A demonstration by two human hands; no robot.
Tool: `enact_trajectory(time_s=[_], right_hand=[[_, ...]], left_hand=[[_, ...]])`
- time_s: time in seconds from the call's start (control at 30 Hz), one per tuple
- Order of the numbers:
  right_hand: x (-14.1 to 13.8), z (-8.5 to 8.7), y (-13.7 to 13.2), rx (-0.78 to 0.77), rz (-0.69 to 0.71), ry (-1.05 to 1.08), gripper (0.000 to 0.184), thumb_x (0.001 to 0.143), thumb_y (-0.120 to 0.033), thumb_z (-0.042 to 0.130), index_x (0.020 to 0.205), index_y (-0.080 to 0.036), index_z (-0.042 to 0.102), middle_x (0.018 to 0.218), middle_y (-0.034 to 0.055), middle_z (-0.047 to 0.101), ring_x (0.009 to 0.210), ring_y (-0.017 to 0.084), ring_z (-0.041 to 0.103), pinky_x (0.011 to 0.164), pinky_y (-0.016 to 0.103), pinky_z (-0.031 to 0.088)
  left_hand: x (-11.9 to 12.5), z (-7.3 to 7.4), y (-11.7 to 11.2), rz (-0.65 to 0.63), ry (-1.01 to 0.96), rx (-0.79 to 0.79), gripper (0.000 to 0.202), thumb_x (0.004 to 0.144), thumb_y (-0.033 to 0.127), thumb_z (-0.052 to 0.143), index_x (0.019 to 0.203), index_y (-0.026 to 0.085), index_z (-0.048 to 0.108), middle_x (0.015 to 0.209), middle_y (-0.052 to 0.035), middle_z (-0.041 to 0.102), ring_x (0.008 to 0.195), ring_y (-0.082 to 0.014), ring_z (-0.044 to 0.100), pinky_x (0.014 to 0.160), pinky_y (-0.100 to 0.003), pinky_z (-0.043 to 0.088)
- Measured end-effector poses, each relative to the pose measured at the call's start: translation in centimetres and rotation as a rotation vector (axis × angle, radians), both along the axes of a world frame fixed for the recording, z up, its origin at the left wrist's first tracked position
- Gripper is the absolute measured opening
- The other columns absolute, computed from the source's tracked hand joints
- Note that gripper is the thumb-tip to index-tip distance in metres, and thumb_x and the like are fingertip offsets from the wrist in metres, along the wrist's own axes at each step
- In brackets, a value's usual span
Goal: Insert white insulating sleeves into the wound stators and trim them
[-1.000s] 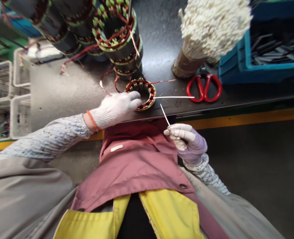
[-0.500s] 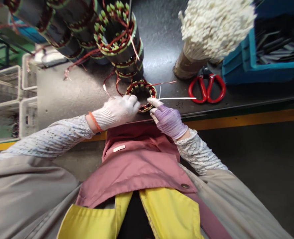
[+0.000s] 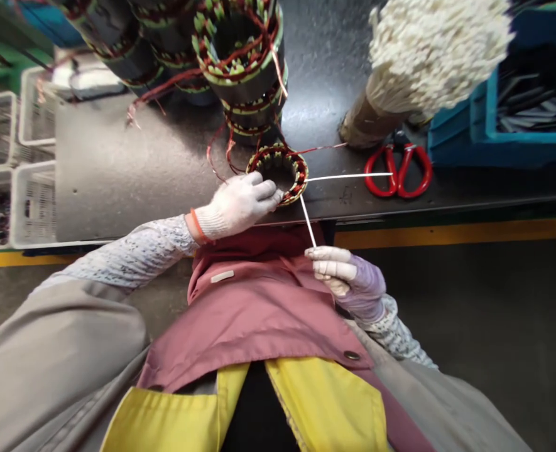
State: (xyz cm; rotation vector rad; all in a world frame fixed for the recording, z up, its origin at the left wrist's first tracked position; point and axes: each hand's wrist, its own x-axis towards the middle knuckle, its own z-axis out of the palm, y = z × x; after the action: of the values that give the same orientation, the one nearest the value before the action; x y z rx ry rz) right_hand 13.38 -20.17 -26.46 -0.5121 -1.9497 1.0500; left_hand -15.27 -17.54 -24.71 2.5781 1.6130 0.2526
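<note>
A small wound stator (image 3: 291, 164) with red copper coils lies on the dark bench near its front edge. My left hand (image 3: 240, 202), in a white knit glove, grips the stator's near rim. My right hand (image 3: 348, 277), in a purple glove with taped fingertips, is pulled back toward my body and pinches a thin white tie strip (image 3: 308, 220) that runs taut up to the stator. A second white strip (image 3: 348, 177) sticks out from the stator to the right, toward the scissors.
Taller stators (image 3: 240, 56) stand stacked behind the small one. A bundle of white strips (image 3: 428, 44) stands at the right, with red-handled scissors (image 3: 400, 172) in front of it. A blue bin (image 3: 504, 119) holds metal parts. White wire baskets (image 3: 4, 182) sit at the left.
My right hand, at the stator half a second ago, has drawn back toward my body, pulling a white strip taut. The left hand has stayed on the stator.
</note>
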Motion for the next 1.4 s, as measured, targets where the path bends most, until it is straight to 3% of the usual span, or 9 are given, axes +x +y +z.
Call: enact_trajectory(time_s=[0.07, 0.13, 0.27, 0.47, 0.7, 0.87, 1.1, 1.27, 1.4], right_hand=[[-0.3, -0.6, -1.0, -0.043, 0.064, 0.019, 0.026, 0.091, -0.008, 0.065, 0.110, -0.025, 0.070, 0.117, 0.0074, 0.076, 0.110, 0.020, 0.073, 0.089, 0.032, 0.065], [-0.8, -1.1, -1.6, -0.077, 0.094, 0.039, 0.025, 0.091, -0.008, 0.065, 0.108, -0.025, 0.071, 0.115, 0.0068, 0.076, 0.116, 0.022, 0.071, 0.095, 0.036, 0.064], [-1.5, -1.7, -2.2, -0.140, 0.022, -0.025, 0.024, 0.090, -0.009, 0.066, 0.108, -0.025, 0.072, 0.116, 0.0066, 0.076, 0.111, 0.019, 0.073, 0.097, 0.033, 0.063], [-2.0, -1.9, -1.9, -0.169, -0.031, -0.014, 0.022, 0.089, -0.009, 0.066, 0.104, -0.023, 0.073, 0.113, 0.0072, 0.077, 0.106, 0.018, 0.075, 0.095, 0.030, 0.063], [-4.2, -1.1, -1.1, -0.205, -0.073, 0.045, 0.013, 0.090, -0.014, 0.067, 0.098, -0.022, 0.073, 0.108, 0.0074, 0.078, 0.102, 0.018, 0.076, 0.091, 0.030, 0.064], [-5.2, -1.6, 0.0, -0.216, -0.159, 0.018, 0.009, 0.089, -0.017, 0.068, 0.094, -0.021, 0.074, 0.107, 0.0074, 0.078, 0.100, 0.018, 0.076, 0.090, 0.031, 0.064], [-8.4, -3.7, 2.8, -0.305, -0.379, 0.046, 0.014, 0.089, -0.031, 0.070, 0.098, -0.022, 0.075, 0.092, 0.0033, 0.079, 0.087, 0.017, 0.076, 0.086, 0.031, 0.064], [-8.0, -2.4, 2.4, -0.129, -0.402, 0.044, 0.004, 0.086, -0.027, 0.073, 0.086, -0.023, 0.075, 0.096, 0.0033, 0.076, 0.089, 0.015, 0.073, 0.084, 0.029, 0.062], [-7.5, -0.6, 2.3, -0.099, -0.381, -0.016, 0.006, 0.086, -0.026, 0.073, 0.081, -0.023, 0.071, 0.086, 0.0017, 0.071, 0.079, 0.014, 0.069, 0.073, 0.028, 0.060]], left_hand=[[-0.5, -0.4, 0.0, -0.034, -0.036, 0.030, 0.028, 0.101, 0.032, 0.050, 0.113, 0.024, 0.074, 0.109, -0.0073, 0.072, 0.095, -0.0213, 0.065, 0.079, -0.037, 0.053], [-0.6, 0.0, 0.2, -0.053, -0.032, 0.047, 0.027, 0.100, 0.034, 0.051, 0.113, 0.026, 0.073, 0.124, -0.0064, 0.070, 0.112, -0.0250, 0.063, 0.096, -0.047, 0.051], [-0.3, 0.8, 0.5, -0.009, -0.106, -0.019, 0.024, 0.097, 0.032, 0.057, 0.115, 0.025, 0.071, 0.131, -0.0046, 0.069, 0.133, -0.0270, 0.054, 0.123, -0.062, 0.026], [-0.1, 0.7, 0.8, 0.089, -0.192, -0.093, 0.049, 0.092, 0.030, 0.061, 0.139, 0.017, 0.055, 0.118, -0.0088, 0.072, 0.118, -0.0254, 0.064, 0.122, -0.063, 0.026], [0.2, 1.5, 1.2, 0.046, -0.053, -0.124, 0.053, 0.088, 0.026, 0.065, 0.140, 0.017, 0.057, 0.116, -0.0111, 0.073, 0.117, -0.0275, 0.066, 0.125, -0.059, 0.024], [0.6, 0.7, 1.2, 0.055, -0.159, -0.131, 0.052, 0.088, 0.028, 0.065, 0.138, 0.017, 0.057, 0.117, -0.0105, 0.074, 0.118, -0.0298, 0.067, 0.123, -0.064, 0.024], [2.0, -1.2, -0.4, 0.226, -0.472, -0.030, 0.068, 0.096, 0.028, 0.058, 0.156, 0.014, 0.029, 0.112, -0.0069, 0.078, 0.135, -0.0219, 0.058, 0.130, -0.054, 0.015], [3.2, -2.3, -0.7, 0.273, -0.450, 0.104, 0.031, 0.102, 0.032, 0.050, 0.128, 0.024, 0.064, 0.112, -0.0035, 0.078, 0.112, -0.0184, 0.072, 0.128, -0.052, 0.022], [3.3, -2.3, -0.3, 0.219, -0.401, 0.150, 0.032, 0.105, 0.036, 0.044, 0.116, 0.029, 0.073, 0.111, -0.0015, 0.079, 0.102, -0.0162, 0.073, 0.126, -0.051, 0.027]])
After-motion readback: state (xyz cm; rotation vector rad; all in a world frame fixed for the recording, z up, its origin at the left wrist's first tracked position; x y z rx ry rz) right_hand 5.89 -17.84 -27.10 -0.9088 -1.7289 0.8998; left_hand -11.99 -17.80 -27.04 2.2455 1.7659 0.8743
